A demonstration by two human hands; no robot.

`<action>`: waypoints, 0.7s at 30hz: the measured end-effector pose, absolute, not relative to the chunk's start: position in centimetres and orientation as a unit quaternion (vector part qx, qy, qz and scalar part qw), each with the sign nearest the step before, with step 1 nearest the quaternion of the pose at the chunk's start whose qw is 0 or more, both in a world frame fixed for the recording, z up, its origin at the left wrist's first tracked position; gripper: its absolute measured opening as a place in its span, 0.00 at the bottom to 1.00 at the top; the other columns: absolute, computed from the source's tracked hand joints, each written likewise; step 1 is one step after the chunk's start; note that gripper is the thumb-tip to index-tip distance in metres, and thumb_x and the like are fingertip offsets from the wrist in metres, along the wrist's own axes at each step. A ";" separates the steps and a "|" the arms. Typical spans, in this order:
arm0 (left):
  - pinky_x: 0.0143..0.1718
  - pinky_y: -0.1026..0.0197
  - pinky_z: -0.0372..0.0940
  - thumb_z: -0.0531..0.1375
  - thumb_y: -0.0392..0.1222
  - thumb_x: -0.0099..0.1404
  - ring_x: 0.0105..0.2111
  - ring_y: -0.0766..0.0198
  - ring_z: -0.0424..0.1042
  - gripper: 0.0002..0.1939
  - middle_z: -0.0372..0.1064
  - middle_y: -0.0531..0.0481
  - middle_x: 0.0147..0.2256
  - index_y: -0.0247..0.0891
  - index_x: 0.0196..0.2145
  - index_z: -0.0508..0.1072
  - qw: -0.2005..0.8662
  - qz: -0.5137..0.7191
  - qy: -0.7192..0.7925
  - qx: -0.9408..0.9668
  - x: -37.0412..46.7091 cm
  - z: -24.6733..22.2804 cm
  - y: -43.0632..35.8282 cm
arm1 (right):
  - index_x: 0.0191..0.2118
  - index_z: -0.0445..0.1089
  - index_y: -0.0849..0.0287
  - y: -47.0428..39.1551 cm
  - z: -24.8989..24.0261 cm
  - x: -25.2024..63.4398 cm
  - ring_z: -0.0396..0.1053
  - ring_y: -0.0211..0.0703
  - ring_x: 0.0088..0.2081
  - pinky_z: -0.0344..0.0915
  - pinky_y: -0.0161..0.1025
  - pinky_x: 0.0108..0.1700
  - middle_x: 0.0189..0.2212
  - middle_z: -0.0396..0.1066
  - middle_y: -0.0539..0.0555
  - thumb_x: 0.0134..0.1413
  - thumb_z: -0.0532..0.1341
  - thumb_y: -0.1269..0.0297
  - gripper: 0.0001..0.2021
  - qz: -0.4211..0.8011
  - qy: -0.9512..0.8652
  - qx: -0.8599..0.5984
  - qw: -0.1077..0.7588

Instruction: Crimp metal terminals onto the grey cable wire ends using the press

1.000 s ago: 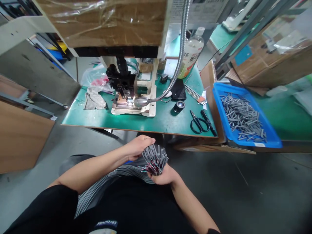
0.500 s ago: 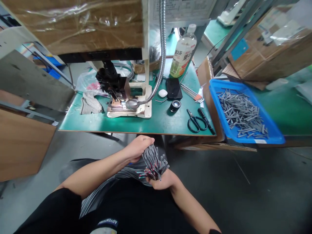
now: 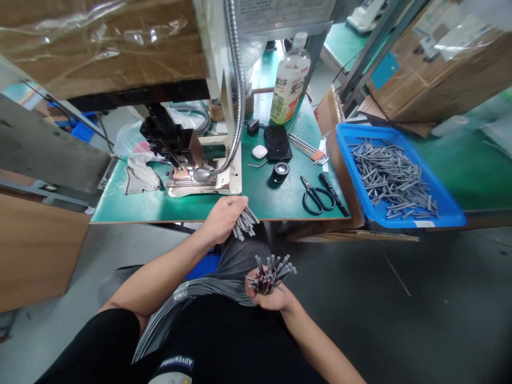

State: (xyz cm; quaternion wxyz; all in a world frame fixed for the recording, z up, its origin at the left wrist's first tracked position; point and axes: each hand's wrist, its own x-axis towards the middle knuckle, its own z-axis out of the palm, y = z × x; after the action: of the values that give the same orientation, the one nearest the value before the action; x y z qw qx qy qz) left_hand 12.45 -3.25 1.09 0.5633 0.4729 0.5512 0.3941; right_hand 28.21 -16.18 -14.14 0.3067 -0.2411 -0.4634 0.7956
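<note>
My left hand [image 3: 222, 217] is closed around a bunch of short grey tubes [image 3: 245, 223], just in front of the table's front edge. Lower and to the right, my right hand [image 3: 276, 300] grips the end of a bundle of long grey cables [image 3: 226, 289]. Thin wire ends, some of them red, poke up out of that fist. Several grey tubes [image 3: 285, 262] stick out among the wire ends. From the fist, the cables run left across my lap. The two hands are apart.
A press machine [image 3: 192, 154] stands on the green table [image 3: 260, 200]. Right of it lie a loupe [image 3: 280, 172], scissors [image 3: 316, 197], a black pen [image 3: 334, 194] and hex keys [image 3: 306, 148]. A bottle [image 3: 291, 80] stands behind. A blue tray [image 3: 452, 213] holds many short tubes.
My left hand has moved up and away from my right hand, taking a bunch of tubes with it. My right hand still grips the cables and has shifted slightly right.
</note>
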 end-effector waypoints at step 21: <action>0.32 0.57 0.59 0.61 0.50 0.63 0.27 0.57 0.69 0.17 0.64 0.48 0.19 0.37 0.21 0.70 0.287 0.205 0.439 0.827 43.4 5.0 14.3 | 0.29 0.63 0.57 -14.4 -21.7 27.8 0.57 0.34 0.15 0.65 0.37 0.25 0.13 0.59 0.41 0.41 0.64 0.61 0.10 0.761 -0.142 -0.185 0.606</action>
State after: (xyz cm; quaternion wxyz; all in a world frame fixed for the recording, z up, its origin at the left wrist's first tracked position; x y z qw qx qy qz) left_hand 43.44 14.31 5.01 0.2866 0.8266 0.4388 0.2051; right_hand 27.76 -14.41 -21.72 0.6057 -0.1848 -0.1421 0.7607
